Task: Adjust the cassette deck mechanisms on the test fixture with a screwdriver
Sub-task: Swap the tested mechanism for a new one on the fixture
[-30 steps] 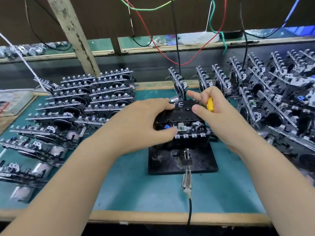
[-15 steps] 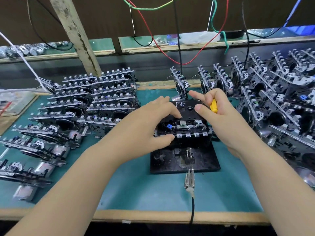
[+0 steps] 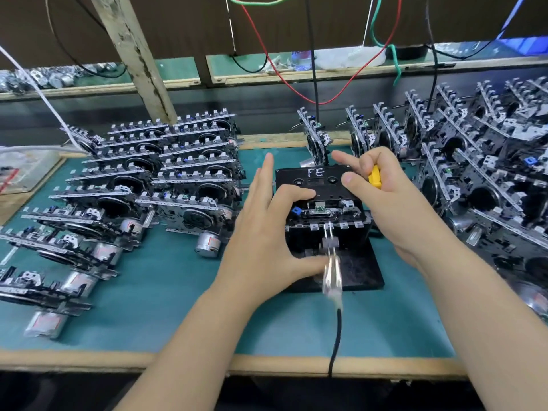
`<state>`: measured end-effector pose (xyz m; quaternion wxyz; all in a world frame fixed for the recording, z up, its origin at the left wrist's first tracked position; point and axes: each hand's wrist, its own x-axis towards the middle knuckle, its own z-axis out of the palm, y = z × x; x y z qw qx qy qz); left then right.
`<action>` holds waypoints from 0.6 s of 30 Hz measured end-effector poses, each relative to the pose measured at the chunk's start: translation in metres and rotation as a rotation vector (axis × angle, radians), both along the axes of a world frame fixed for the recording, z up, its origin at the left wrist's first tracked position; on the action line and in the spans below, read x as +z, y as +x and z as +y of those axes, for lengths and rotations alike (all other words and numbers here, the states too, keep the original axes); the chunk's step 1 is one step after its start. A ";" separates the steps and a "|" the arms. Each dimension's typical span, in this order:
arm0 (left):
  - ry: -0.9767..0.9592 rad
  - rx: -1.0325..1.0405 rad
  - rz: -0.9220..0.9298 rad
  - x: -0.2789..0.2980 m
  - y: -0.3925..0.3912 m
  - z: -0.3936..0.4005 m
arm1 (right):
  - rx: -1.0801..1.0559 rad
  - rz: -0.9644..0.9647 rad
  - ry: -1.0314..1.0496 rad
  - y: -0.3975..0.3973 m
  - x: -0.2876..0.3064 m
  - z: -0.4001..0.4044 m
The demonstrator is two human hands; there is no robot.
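Note:
A cassette deck mechanism [image 3: 326, 213] sits on the black test fixture [image 3: 360, 269] at the bench's middle, with a black cassette [image 3: 314, 179] marked "FE" lying in it. My left hand [image 3: 264, 232] spans the mechanism's left side, one finger on the cassette and the thumb by the metal clip [image 3: 331, 266] at the fixture's front. My right hand [image 3: 382, 200] is closed on a yellow-handled screwdriver [image 3: 374, 176], its thumb touching the cassette's right edge. The screwdriver's tip is hidden.
Rows of cassette mechanisms [image 3: 166, 173] lie stacked on the green mat at the left. More mechanisms [image 3: 480, 161] are piled at the right and stand upright behind the fixture. A black cable [image 3: 336, 339] runs from the clip over the bench's front edge. Coloured wires hang overhead.
My left hand has slid back and left off the mechanism, its thumb now down at the front clip, uncovering more of the cassette. The right hand has hardly moved.

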<state>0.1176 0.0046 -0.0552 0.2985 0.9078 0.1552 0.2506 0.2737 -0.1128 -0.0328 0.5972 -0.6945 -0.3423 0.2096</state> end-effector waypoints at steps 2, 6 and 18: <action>-0.058 0.021 -0.085 -0.009 0.004 -0.001 | -0.007 0.005 0.005 0.000 0.000 0.000; -0.106 0.027 -0.184 -0.018 0.008 -0.002 | 0.001 0.025 0.021 0.000 0.002 -0.002; -0.729 0.023 -0.138 -0.002 0.028 0.018 | -0.148 -0.252 0.133 -0.011 0.024 -0.010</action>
